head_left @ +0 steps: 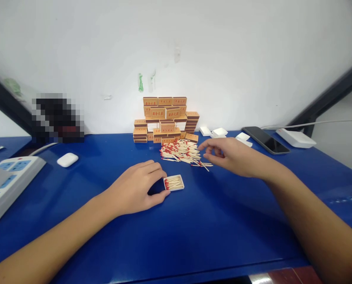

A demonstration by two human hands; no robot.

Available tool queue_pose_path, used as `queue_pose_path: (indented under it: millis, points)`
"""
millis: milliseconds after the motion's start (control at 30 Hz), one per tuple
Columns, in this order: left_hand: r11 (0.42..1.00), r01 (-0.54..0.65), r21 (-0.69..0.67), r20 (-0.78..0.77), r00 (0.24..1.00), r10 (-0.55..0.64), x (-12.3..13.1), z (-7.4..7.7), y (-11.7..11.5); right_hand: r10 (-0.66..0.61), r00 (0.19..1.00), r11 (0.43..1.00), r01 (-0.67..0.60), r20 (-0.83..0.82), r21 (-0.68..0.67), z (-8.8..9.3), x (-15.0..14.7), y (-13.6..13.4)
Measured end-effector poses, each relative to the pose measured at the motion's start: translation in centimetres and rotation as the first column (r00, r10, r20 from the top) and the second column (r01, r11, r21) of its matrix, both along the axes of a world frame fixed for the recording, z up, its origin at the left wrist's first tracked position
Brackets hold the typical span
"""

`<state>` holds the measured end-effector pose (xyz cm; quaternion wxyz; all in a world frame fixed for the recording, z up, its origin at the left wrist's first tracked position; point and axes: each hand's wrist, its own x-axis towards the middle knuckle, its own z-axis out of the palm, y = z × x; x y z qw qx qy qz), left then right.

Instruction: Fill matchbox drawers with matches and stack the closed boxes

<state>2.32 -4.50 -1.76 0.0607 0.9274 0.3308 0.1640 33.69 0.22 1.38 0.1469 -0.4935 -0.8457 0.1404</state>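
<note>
My left hand (pixel 143 185) grips the left end of a small white matchbox tray (pixel 182 182) between thumb and fingers. Inside the tray lie several matches (pixel 174 182), their red heads toward my hand. Beyond it spreads a loose heap of red-headed matches (pixel 183 151). At the heap's right edge hovers my right hand (pixel 227 154), its fingers loosely bent and the thumb apart, with nothing visible between them. Behind the heap, orange matchboxes (pixel 165 114) are stacked against the wall.
White tray pieces (pixel 219 132), a dark phone (pixel 265 140) and a white box (pixel 297 139) lie at the back right. On the left are a white earphone case (pixel 67 159) and a power strip (pixel 19 175). The blue table (pixel 176 236) meets a white wall.
</note>
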Motion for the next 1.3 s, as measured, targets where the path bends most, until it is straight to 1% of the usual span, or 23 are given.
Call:
queue_pose_path:
  millis: [100,200,300,400,533,667,733,900,1033,1200,1300]
  points:
    - [1.000,0.001,0.005,0.002,1.000,-0.001,-0.1,0.0,-0.1,-0.008,0.999,0.999,0.010,0.039,-0.034,0.2,0.2,0.1]
    - [1.000,0.003,0.005,-0.002,1.000,-0.003,-0.1,-0.1,0.0,-0.037,0.999,0.997,0.037,0.006,-0.062,0.8,0.2,0.0]
    - [1.000,0.005,0.004,-0.004,1.000,-0.005,0.0,-0.1,0.0,-0.062,0.998,0.997,0.060,-0.034,-0.051,1.4,0.2,-0.2]
    - [1.000,0.002,0.006,-0.003,1.000,-0.002,0.0,0.0,0.0,-0.076,0.996,0.996,0.074,-0.051,-0.040,1.7,0.1,-0.3]
    - [1.000,0.003,0.006,-0.004,1.000,-0.003,0.0,-0.1,0.0,-0.064,0.998,0.994,0.063,-0.012,-0.094,1.3,0.6,0.1]
    - [1.000,0.006,0.013,-0.003,1.000,-0.006,0.0,-0.1,0.1,-0.069,0.992,0.971,0.092,0.106,-0.221,0.6,1.3,0.5]
    - [1.000,0.006,0.013,-0.005,1.000,-0.006,0.0,-0.2,0.1,-0.063,0.986,0.960,0.102,0.153,-0.259,0.3,1.4,0.6]
    - [1.000,0.005,0.016,-0.001,1.000,-0.005,-0.1,-0.2,0.1,-0.053,0.969,0.969,0.108,0.240,-0.222,-0.2,1.0,0.2]
    - [1.000,0.009,0.018,0.000,1.000,-0.009,-0.1,-0.1,0.1,-0.066,0.965,0.960,0.130,0.254,-0.247,-0.6,0.8,-0.2]
    - [1.000,0.006,0.014,-0.006,1.000,-0.005,-0.1,-0.2,0.2,-0.048,0.956,0.961,0.124,0.290,-0.249,-0.8,1.2,-0.2]
    - [1.000,0.007,0.011,-0.010,1.000,-0.007,0.0,-0.2,0.2,-0.052,0.958,0.968,0.118,0.282,-0.222,-0.9,1.4,0.1]
